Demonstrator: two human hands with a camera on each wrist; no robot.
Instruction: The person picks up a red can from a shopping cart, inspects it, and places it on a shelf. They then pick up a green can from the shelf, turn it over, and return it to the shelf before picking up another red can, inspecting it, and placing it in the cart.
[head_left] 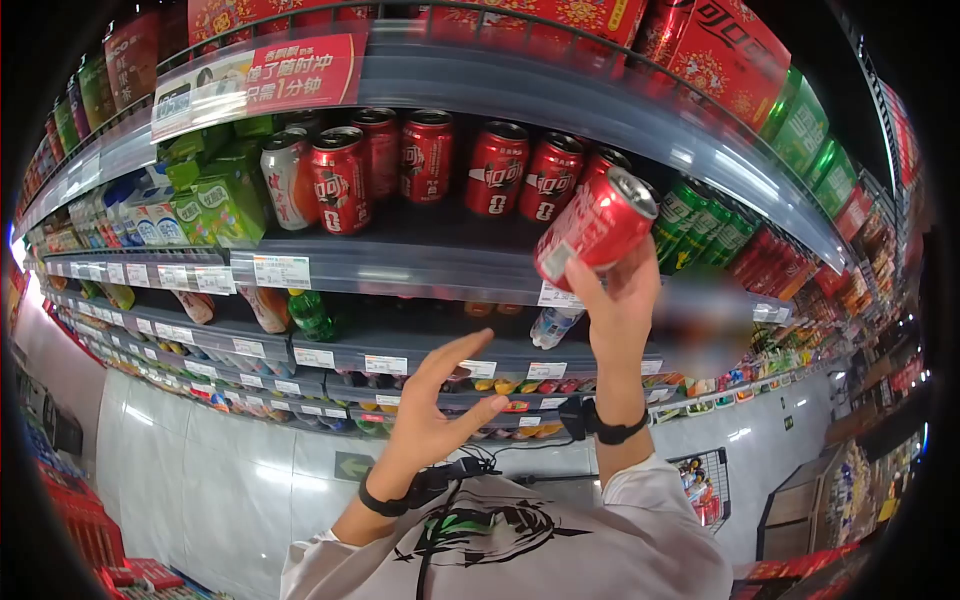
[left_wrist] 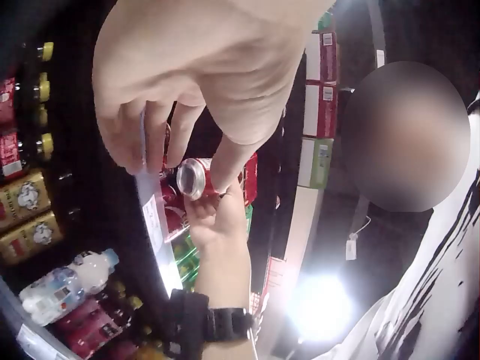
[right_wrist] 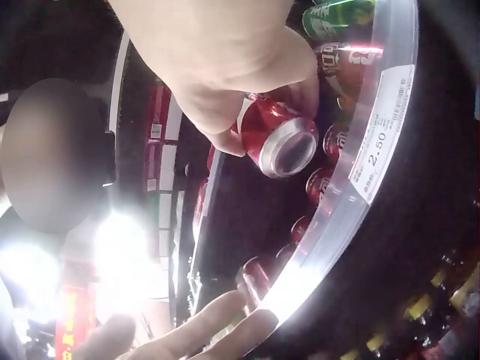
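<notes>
My right hand grips a red soda can, tilted, in front of the shelf in the head view. Its silver top faces up and to the right. In the right wrist view, the thumb and fingers wrap the can and its round silver end shows. Lower and to the left, my left hand is held in the air with fingers spread and nothing in it. The left wrist view has this hand in the foreground, with the held can beyond its fingers. Several red cans stand upright on the shelf behind.
A white and orange can and green cartons stand left on that shelf; green cans are at right. Price tags line the shelf edge. Below are a green bottle and a clear bottle. A cart stands behind at right.
</notes>
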